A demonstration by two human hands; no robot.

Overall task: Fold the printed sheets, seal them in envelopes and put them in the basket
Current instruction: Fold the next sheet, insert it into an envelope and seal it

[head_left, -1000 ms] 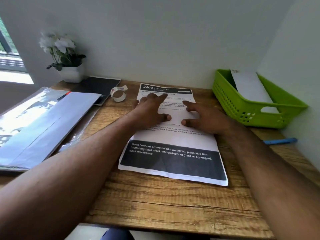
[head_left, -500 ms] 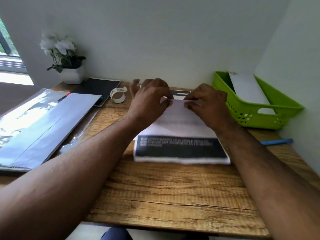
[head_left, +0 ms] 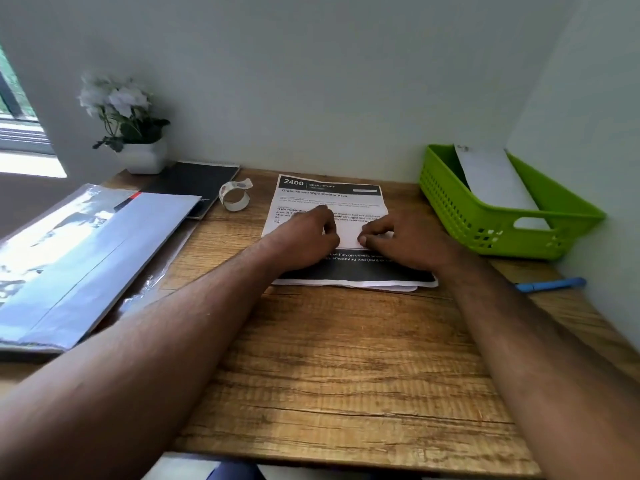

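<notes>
On desk (head_left: 346, 358) | left hand (head_left: 304, 237), right hand (head_left: 401, 240) press folded sheet (head_left: 346, 233)

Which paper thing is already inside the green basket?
The white envelope leaning in the green basket. The printed sheet lies on the desk under both hands, and the big pack of envelopes sits at the desk's left side.

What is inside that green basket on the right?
A white envelope leans inside the green basket, its top end above the rim. The basket's near wall hides the floor, so anything else lying there cannot be seen.
</notes>
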